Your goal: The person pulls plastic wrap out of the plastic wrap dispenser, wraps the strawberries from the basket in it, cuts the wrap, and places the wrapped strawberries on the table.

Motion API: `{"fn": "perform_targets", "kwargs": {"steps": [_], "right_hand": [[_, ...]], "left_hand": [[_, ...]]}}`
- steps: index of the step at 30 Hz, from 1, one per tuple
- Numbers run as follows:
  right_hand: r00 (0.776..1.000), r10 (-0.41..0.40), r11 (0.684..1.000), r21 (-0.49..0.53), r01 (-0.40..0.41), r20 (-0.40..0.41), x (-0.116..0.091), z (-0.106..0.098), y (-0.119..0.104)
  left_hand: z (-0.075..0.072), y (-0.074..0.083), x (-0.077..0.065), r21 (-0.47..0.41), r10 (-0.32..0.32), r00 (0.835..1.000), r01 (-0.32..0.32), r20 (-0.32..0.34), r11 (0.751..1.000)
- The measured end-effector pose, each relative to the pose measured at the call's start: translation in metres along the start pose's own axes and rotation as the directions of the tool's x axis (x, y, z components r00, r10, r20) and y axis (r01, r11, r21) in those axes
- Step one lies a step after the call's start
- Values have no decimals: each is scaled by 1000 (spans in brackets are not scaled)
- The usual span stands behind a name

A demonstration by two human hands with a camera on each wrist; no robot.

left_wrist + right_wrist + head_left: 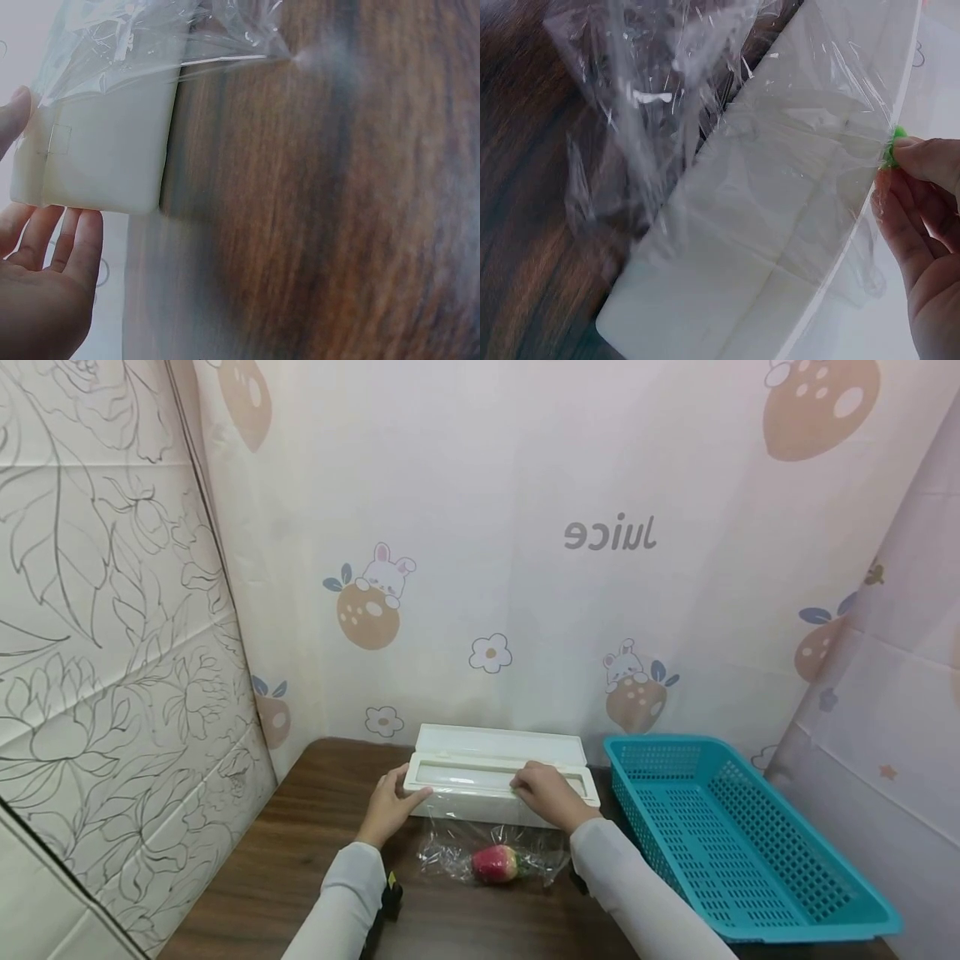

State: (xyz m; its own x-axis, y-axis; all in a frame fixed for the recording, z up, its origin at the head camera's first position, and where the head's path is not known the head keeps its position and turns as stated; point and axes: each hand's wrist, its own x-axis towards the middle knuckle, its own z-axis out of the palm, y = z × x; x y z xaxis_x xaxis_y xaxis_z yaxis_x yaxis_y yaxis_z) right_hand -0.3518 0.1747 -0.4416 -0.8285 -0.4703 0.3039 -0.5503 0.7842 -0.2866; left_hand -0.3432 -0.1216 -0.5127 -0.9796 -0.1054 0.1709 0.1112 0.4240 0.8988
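A white cling film dispenser (480,807) stands on the table with its lid (495,744) raised at the back. My left hand (387,807) holds its left end, thumb at the front top edge and fingers against the end face. At the dispenser's top edge, right of its middle, my right hand (553,795) pinches a small green slider (892,147) between thumb and finger. Clear cling film (682,112) drapes over the dispenser's front and down onto the table. In front, a red fruit (491,864) with a yellow-green end lies among the crumpled film.
A turquoise plastic basket (651,835) stands at the right of the brown wooden table (300,860). Behind the table hangs a printed curtain (480,568), with a flower-patterned sheet (112,652) on the left side.
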Motion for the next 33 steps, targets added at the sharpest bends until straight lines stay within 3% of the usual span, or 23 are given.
{"fn": "perform_targets", "kwargs": {"steps": [15, 26, 33], "right_hand": [[1000, 10, 1000, -12, -10, 19, 5, 5, -6], [999, -51, 998, 26, 52, -17, 6, 7, -9], [999, 1, 1000, 30, -3, 41, 7, 6, -11]], "left_hand": [[2, -1, 0, -10, -11, 1000, 11, 11, 1000], [0, -3, 2, -3, 3, 1000, -3, -2, 1000], [1, -3, 1, 2, -2, 1000, 2, 6, 1000]]}}
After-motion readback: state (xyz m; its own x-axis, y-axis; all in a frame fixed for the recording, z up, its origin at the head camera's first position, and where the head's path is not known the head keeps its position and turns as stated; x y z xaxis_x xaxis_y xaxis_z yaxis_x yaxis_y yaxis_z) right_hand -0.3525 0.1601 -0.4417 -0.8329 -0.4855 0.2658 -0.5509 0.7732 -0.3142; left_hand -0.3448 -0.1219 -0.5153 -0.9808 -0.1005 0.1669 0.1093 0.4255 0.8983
